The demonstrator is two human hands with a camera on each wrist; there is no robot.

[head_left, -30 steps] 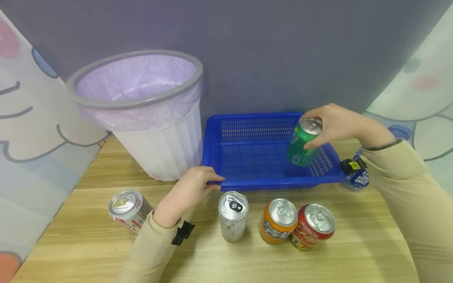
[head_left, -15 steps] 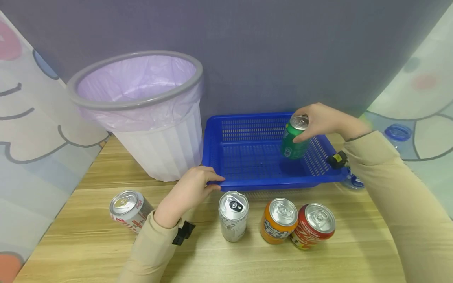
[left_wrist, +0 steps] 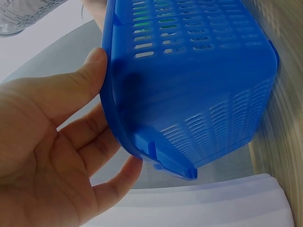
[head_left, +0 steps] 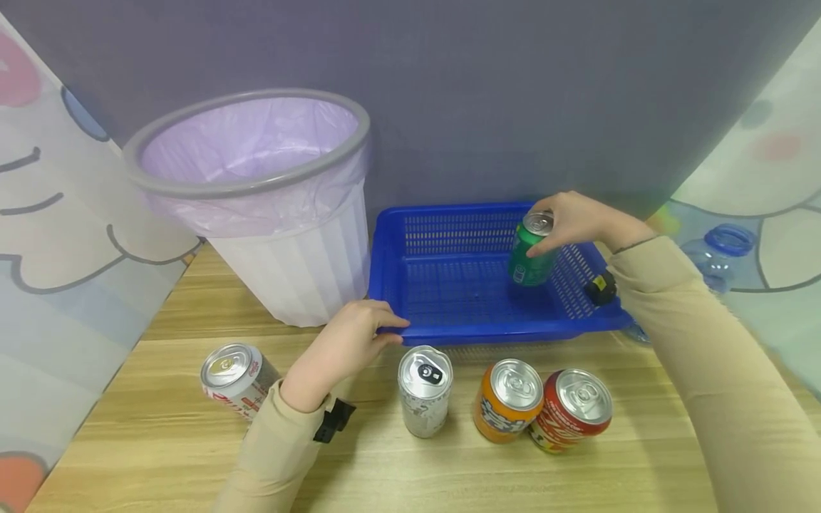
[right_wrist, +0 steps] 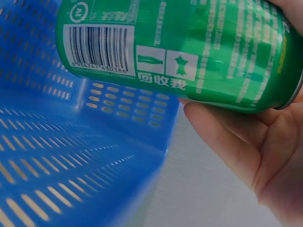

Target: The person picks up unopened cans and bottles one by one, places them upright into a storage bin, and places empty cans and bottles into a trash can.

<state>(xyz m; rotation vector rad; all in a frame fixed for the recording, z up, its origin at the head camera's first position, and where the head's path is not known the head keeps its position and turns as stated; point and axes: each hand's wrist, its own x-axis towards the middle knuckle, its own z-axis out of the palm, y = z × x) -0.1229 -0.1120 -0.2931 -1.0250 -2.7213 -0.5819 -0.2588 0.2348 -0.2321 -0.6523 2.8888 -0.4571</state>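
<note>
My right hand (head_left: 574, 221) grips a green soda can (head_left: 529, 263) near its top, thumb on the near side. The can stands upright within the right part of a blue plastic basket (head_left: 487, 333); whether its base touches the floor of the basket I cannot tell. In the right wrist view, the green can (right_wrist: 165, 52) shows a barcode, and the fingers wrap its top end. My left hand (head_left: 349, 338) pinches the basket's rim at the front left corner. The left wrist view has the thumb (left_wrist: 92, 71) against the edge of the blue basket (left_wrist: 180, 90).
A white bin (head_left: 301, 263) with a purple liner stands left of the basket. In front are a silver can (head_left: 425, 392), an orange can (head_left: 509, 400) and a red can (head_left: 569, 411). A white can (head_left: 237, 377) is by my left forearm. A clear bottle (head_left: 712, 260) stands right.
My right hand has carried the green can left and slightly back inside the basket, then nearly stopped. The left hand has stayed at the basket's corner.
</note>
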